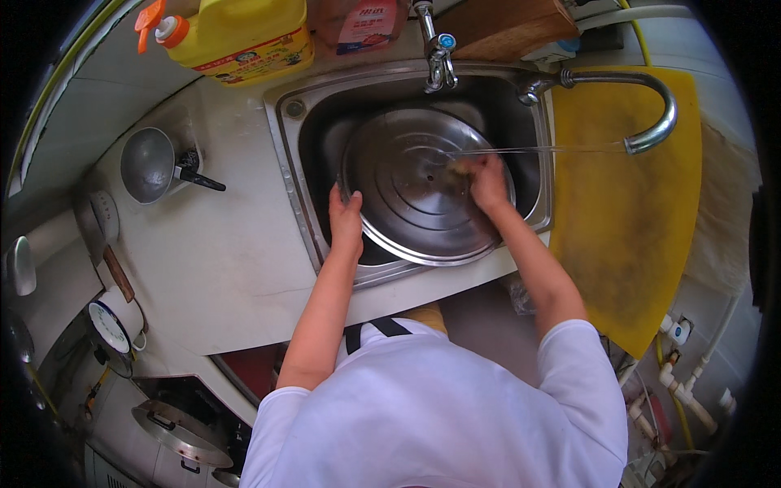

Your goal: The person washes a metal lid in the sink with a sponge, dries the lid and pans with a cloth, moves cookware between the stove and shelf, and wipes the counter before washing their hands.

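A large round stainless steel lid (pixel 421 222) with ringed ridges and a small hole at its centre lies over the steel sink (pixel 323 143). My left hand (pixel 346 221) grips the lid's left rim, thumb on top. On the lid's right half my right hand (pixel 489 183) presses a yellowish scrubbing pad (pixel 459 166), blurred so that its exact kind is unclear. A thin water stream (pixel 537 149) comes from the curved faucet spout (pixel 650 143) and reaches the lid near that pad.
A second tap (pixel 436 61) overhangs the sink's back edge. Behind stand a yellow jug (pixel 250 43) and a pink-labelled bottle (pixel 366 24). A small pan (pixel 147 165), a cleaver (pixel 100 226) and an enamel mug (pixel 116 320) are left; a yellow board (pixel 622 213) is right.
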Demonstrator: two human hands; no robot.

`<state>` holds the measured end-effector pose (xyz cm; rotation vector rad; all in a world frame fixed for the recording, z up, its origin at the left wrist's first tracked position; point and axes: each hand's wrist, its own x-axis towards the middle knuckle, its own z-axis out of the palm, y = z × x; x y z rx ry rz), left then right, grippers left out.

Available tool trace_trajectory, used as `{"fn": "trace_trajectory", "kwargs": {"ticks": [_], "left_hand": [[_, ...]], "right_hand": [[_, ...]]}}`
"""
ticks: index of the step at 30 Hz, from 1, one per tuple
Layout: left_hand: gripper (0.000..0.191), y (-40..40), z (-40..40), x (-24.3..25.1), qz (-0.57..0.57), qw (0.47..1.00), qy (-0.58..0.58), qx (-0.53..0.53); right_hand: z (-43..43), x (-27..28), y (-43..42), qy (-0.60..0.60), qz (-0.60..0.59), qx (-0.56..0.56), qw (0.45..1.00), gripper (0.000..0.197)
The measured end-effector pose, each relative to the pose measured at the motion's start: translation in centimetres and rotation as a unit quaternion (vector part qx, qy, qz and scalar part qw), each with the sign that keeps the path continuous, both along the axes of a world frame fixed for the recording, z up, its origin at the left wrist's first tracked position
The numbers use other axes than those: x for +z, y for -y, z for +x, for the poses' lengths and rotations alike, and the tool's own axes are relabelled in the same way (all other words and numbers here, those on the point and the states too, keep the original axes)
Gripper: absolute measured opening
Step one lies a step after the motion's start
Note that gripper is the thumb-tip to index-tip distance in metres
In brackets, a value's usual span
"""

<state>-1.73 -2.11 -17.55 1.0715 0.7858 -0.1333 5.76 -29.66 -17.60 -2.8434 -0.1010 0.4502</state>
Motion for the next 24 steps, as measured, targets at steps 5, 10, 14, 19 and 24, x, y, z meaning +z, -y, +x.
{"fn": "trace_trajectory", "kwargs": {"ticks": [5, 10, 14, 19, 24], "left_hand": [[0.045, 0.3, 0.1, 0.2, -0.004, 0.998, 0.032, -0.046], [0.051, -0.4, -0.1, 0.2, -0.038, 0.999, 0.014, 0.005], [0.048, -0.1, -0.1, 0.2, -0.039, 0.999, 0.015, -0.016], [0.048, 0.2, 0.1, 0.9, -0.043, 0.999, 0.017, -0.018], [0.051, 0.1, -0.1, 0.1, -0.066, 0.996, 0.041, -0.031]], "right_hand": [[3.4, -5.4, -3.1, -0.03, 0.069, -0.157, 0.985, 0.032], [-0.8, -0.4, -13.1, -0.028, 0.226, 0.138, 0.964, 0.04], [2.8, -4.1, -7.9, -0.03, 0.09, 0.092, 0.991, 0.031], [8.0, -7.5, -5.7, 0.028, -0.085, -0.156, 0.984, 0.031], [10.3, -10.8, -11.6, 0.033, 0.064, 0.03, 0.997, 0.034]]}}
